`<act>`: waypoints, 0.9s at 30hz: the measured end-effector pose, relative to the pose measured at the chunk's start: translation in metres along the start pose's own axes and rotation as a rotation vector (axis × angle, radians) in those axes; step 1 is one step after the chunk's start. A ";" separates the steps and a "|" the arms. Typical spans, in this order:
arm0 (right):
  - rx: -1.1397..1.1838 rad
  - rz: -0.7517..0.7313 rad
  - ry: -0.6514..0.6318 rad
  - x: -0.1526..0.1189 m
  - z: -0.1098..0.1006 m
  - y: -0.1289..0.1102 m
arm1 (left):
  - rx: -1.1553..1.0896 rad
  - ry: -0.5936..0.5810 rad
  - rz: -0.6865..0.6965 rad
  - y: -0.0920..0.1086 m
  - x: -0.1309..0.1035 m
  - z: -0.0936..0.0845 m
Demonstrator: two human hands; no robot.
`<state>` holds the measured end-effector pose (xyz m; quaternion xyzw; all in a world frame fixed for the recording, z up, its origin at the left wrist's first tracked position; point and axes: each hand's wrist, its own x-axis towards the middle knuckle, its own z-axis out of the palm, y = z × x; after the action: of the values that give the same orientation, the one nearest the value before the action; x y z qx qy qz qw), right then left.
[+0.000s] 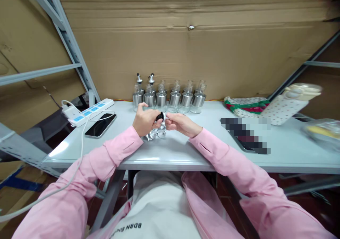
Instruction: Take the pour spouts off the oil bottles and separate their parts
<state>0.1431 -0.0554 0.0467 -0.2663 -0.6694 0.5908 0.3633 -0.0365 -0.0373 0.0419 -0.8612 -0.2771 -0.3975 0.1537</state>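
Note:
Both hands meet over the middle of the table around a pour spout (163, 116) with a black ribbed stopper and a silver collar. My left hand (146, 120) is closed on its black stopper end. The fingers of my right hand (183, 123) pinch its silver end, most of which they hide. Just below lie several loose silver spout parts (158, 134), partly covered by my left hand. Behind the hands stand two rows of glass bottles (174, 98) with metal sleeves. Two rear bottles at the left carry silver-and-black spouts (151, 78); the other bottles have bare necks.
To the left, a phone (101, 125) lies beside a white power strip (91, 112) with a cable running past my left arm. At right are a patterned cloth pouch (245, 105), a tilted dotted water bottle (285, 104), a blurred dark object (244, 134) and a wrapped bowl (324, 132).

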 end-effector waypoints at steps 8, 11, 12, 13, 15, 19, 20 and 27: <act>-1.112 -0.695 0.376 -0.002 0.000 0.002 | -0.210 0.011 -0.242 0.006 0.005 0.000; -1.462 -0.899 0.416 -0.006 -0.010 -0.002 | -0.454 -0.078 -0.397 0.017 0.010 -0.004; -1.546 -0.931 0.421 -0.007 -0.013 -0.003 | -0.558 -0.128 -0.450 0.020 0.012 -0.006; -1.609 -0.948 0.420 -0.008 -0.015 -0.004 | -0.661 -0.186 -0.498 0.021 0.013 -0.007; -1.685 -0.963 0.391 -0.010 -0.018 -0.005 | -0.826 -0.298 -0.574 0.022 0.014 -0.009; -1.736 -0.933 0.494 -0.010 -0.016 -0.006 | -0.951 -0.329 -0.622 0.020 0.015 -0.011; -1.723 -0.918 0.549 -0.010 -0.015 -0.007 | -0.923 -0.300 -0.608 0.021 0.015 -0.011; -1.209 -0.685 0.509 -0.009 -0.003 -0.009 | -0.265 -0.117 -0.153 0.009 0.012 -0.010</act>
<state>0.1516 -0.0619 0.0536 -0.3250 -0.8185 -0.1075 0.4614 -0.0308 -0.0457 0.0569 -0.8719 -0.2954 -0.3904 -0.0086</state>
